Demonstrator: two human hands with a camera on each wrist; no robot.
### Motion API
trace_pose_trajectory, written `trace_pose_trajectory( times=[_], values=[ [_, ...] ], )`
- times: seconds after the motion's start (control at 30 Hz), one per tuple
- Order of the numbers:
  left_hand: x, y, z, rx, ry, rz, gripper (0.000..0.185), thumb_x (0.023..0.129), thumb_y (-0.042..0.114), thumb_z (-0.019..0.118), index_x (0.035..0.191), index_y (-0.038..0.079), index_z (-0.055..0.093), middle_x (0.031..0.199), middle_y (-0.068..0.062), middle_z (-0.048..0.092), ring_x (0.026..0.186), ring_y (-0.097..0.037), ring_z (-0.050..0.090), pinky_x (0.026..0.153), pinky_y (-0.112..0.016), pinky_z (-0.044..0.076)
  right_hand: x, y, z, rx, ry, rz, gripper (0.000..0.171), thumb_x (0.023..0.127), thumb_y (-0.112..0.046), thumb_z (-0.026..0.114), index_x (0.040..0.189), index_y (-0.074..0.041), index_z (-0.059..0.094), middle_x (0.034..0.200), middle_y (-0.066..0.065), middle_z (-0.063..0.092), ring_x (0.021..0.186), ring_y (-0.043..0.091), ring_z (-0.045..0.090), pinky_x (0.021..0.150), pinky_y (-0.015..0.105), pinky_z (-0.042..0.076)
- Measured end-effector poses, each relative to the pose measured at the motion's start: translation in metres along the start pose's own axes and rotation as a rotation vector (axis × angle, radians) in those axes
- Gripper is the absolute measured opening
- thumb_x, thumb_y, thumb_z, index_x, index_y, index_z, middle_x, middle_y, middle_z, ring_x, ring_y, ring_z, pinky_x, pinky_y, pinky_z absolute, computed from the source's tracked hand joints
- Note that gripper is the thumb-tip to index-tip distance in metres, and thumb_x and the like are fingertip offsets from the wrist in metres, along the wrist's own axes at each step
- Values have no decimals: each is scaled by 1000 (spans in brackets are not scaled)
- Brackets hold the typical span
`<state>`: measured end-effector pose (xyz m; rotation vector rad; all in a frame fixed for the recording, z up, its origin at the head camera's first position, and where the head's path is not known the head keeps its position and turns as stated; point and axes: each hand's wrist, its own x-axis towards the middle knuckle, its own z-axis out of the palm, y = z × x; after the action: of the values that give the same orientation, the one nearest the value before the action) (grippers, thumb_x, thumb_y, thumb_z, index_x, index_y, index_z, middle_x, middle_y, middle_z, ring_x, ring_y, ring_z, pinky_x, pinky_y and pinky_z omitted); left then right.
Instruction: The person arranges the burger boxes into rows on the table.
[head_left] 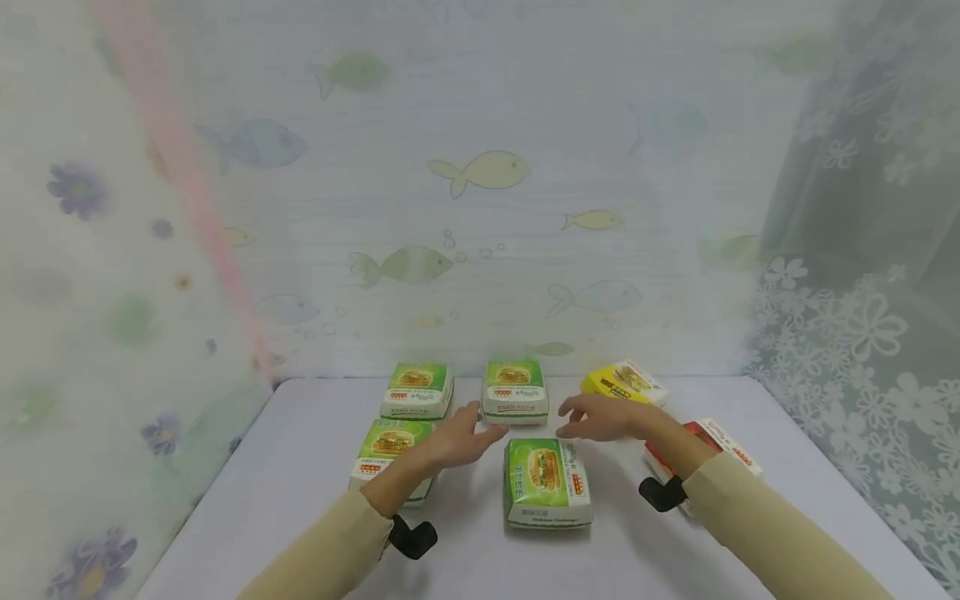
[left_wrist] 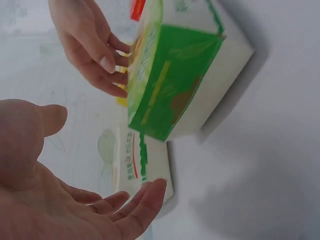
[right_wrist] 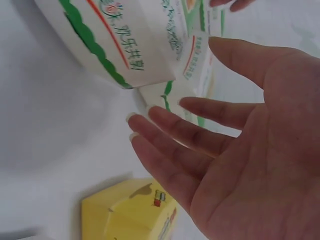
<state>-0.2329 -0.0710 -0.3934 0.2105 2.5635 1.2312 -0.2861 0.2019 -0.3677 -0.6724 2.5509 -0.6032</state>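
Note:
Both hands hover over a white table (head_left: 300,467), palms facing each other, on either side of the far-middle green burger box (head_left: 513,390). My left hand (head_left: 459,439) is open with straight fingers and holds nothing; the wrist view shows its palm (left_wrist: 30,190) near that box (left_wrist: 135,165). My right hand (head_left: 600,417) is open too, its fingers (right_wrist: 185,145) spread just short of the box (right_wrist: 165,95). A nearer green box (head_left: 547,482) lies below and between the hands, large in the left wrist view (left_wrist: 185,75).
Two more green boxes (head_left: 417,389) (head_left: 390,446) sit on the left. A yellow box (head_left: 622,382) (right_wrist: 130,210) lies at the back right, a red and white box (head_left: 720,446) under my right forearm. Patterned curtains hang on three sides.

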Motion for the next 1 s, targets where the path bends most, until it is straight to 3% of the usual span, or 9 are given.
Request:
trace_pose_trajectory(
  times=[0.13, 0.23, 0.37, 0.57, 0.7, 0.8, 1.0],
  values=[
    [-12, -5, 11, -32, -60, -15, 88, 100, 50, 62, 158, -5, 24, 154, -25, 41, 132, -41, 51, 108, -61, 41, -5, 4, 6, 26, -32, 5, 54, 99, -39, 67, 140, -5, 57, 124, 7, 65, 106, 21, 61, 91, 44, 55],
    [-18, -8, 19, -63, -107, -19, 91, 99, 49, 64, 157, -7, 23, 152, -25, 43, 111, -34, 65, 100, -56, 48, -6, 7, 12, 38, -46, 16, 52, 99, -38, 67, 139, -7, 59, 124, 6, 65, 105, 20, 61, 92, 44, 54],
    [-23, -12, 29, -88, -149, -18, 89, 98, 45, 68, 155, -9, 25, 148, -26, 45, 94, -28, 68, 92, -52, 52, -7, 9, 17, 73, -62, 31, 50, 98, -36, 68, 139, -9, 59, 128, 7, 65, 103, 19, 64, 94, 47, 54],
    [-26, -14, 37, -152, -217, -23, 85, 99, 42, 68, 154, -9, 28, 141, -20, 51, 94, -28, 68, 92, -50, 53, -8, 9, 20, 104, -67, 32, 49, 99, -37, 67, 139, -9, 60, 129, 6, 65, 101, 19, 65, 92, 46, 56],
    [-26, -18, 38, -207, -258, -1, 68, 102, 37, 64, 149, -7, 39, 134, -14, 54, 102, -27, 66, 86, -48, 57, -7, 7, 23, 110, -81, 39, 45, 100, -38, 65, 135, -9, 63, 125, 4, 63, 97, 20, 63, 86, 42, 56],
    [-23, -21, 35, -198, -244, 29, 58, 105, 34, 61, 145, -5, 47, 134, -15, 55, 105, -26, 64, 80, -45, 60, -9, 5, 24, 99, -91, 49, 40, 101, -39, 63, 127, -9, 68, 115, 2, 64, 93, 20, 62, 83, 39, 56],
    [-14, -28, 31, -123, -146, 55, 47, 107, 33, 54, 138, -3, 57, 137, -20, 56, 105, -25, 62, 76, -41, 60, -16, 6, 27, 89, -130, 43, 30, 103, -38, 61, 102, -11, 75, 85, -1, 70, 82, 19, 64, 75, 35, 56]
  ],
)
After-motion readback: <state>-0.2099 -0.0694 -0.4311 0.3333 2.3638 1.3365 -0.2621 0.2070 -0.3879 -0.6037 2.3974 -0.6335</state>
